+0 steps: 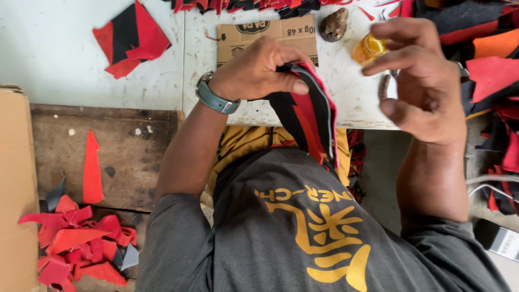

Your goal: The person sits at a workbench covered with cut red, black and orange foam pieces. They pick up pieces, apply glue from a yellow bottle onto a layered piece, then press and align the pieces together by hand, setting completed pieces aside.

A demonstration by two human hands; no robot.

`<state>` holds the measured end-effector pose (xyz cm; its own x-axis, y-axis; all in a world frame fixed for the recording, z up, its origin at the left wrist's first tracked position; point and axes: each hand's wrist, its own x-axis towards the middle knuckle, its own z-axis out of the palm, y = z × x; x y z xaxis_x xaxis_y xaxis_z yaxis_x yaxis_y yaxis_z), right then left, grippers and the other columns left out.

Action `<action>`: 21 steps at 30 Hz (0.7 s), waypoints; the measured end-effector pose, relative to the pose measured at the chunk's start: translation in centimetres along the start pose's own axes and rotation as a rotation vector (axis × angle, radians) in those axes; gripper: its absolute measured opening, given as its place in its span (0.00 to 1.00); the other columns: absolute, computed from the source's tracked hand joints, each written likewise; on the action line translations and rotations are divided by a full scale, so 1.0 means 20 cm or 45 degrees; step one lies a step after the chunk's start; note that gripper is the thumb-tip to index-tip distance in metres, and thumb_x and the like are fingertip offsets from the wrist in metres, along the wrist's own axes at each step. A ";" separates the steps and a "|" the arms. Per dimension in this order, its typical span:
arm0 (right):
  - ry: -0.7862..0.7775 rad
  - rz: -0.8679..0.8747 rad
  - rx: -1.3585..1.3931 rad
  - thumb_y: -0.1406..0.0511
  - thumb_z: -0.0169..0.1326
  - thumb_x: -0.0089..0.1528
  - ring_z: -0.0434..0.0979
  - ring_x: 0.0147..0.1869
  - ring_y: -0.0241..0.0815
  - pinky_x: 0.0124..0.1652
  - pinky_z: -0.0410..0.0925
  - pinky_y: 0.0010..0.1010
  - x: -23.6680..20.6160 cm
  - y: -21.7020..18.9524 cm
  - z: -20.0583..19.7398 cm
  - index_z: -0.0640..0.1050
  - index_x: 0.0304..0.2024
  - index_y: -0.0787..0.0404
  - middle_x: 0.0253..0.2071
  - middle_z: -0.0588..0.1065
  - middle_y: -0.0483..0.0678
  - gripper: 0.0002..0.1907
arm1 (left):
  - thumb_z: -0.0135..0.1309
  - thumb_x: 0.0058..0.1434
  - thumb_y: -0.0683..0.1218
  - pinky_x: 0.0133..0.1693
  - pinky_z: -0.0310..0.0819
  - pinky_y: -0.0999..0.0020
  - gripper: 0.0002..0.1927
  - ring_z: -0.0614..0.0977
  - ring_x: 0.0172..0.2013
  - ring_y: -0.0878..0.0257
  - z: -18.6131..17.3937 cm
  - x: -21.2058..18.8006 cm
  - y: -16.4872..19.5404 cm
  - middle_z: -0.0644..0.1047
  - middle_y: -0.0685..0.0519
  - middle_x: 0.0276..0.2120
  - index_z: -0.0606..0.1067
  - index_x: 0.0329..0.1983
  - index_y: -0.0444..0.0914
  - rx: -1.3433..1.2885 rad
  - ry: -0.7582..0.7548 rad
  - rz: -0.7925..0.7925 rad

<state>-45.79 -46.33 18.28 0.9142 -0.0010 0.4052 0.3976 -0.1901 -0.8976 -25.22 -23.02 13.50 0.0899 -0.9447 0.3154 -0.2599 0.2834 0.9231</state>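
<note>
While the left hand (258, 69) grips down at the edge of the white table (81, 48), its fingers are curled shut and the thumb is pressed against a stack of red and black cut pieces (309, 116), pinching the top of it. That stack hangs from the hand over the table edge and down toward the person's lap, its long edges lined up, a grey strip showing along the right side. A grey-blue watch (215, 98) sits on the left wrist.

Just to the right, the right hand (419, 75) is held above the table with nothing in it; the fingers are spread and half bent, the forefinger and thumb apart. Behind its fingers sits a small amber jar (368, 48), and beside that a rough brown stone (333, 24). A flat piece of brown cardboard (248, 33) lies under and beyond the left hand.

Further out, a few red and black pieces (130, 38) lie loose on the table's far left. Along the right side, more offcuts in red, orange and black (492, 65) are heaped up. Below the table on the left is a worn wooden board (130, 146) with one long red sliver (92, 170) on it, and nearer still a pile of red scraps (81, 246). A tall cardboard box (16, 189) stands at the left edge.
</note>
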 end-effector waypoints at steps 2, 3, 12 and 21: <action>-0.111 -0.084 -0.121 0.65 0.55 0.50 0.60 0.73 0.45 0.68 0.54 0.36 0.09 -0.03 0.06 0.78 0.46 0.66 0.67 0.64 0.52 0.21 | 0.65 0.69 0.51 0.46 0.79 0.70 0.16 0.83 0.40 0.68 0.00 0.03 0.05 0.83 0.54 0.39 0.79 0.50 0.35 0.169 -0.013 -0.027; -0.142 -0.091 -0.089 0.64 0.56 0.51 0.61 0.74 0.45 0.70 0.55 0.37 0.13 -0.04 0.08 0.78 0.47 0.65 0.66 0.64 0.52 0.21 | 0.65 0.67 0.52 0.44 0.78 0.71 0.16 0.83 0.38 0.68 0.00 0.04 0.07 0.82 0.55 0.37 0.80 0.48 0.35 0.249 -0.018 -0.039; -0.207 -0.204 -0.204 0.63 0.58 0.55 0.64 0.72 0.49 0.67 0.61 0.40 0.22 -0.10 0.13 0.79 0.47 0.60 0.65 0.64 0.51 0.17 | 0.66 0.66 0.56 0.44 0.77 0.69 0.22 0.82 0.37 0.66 0.00 0.05 0.11 0.80 0.53 0.35 0.78 0.49 0.33 0.307 -0.046 0.029; -0.204 -0.366 -0.662 0.64 0.59 0.50 0.66 0.68 0.58 0.67 0.62 0.48 0.20 -0.14 0.12 0.83 0.43 0.62 0.61 0.69 0.58 0.18 | 0.67 0.65 0.54 0.44 0.78 0.70 0.21 0.84 0.38 0.67 -0.01 0.02 0.10 0.82 0.53 0.36 0.79 0.49 0.33 0.394 -0.032 -0.012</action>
<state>-42.96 -43.55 22.00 0.7924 0.2611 0.5514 0.5769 -0.6146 -0.5380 -25.58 -22.82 15.51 0.0710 -0.9518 0.2984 -0.5398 0.2149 0.8139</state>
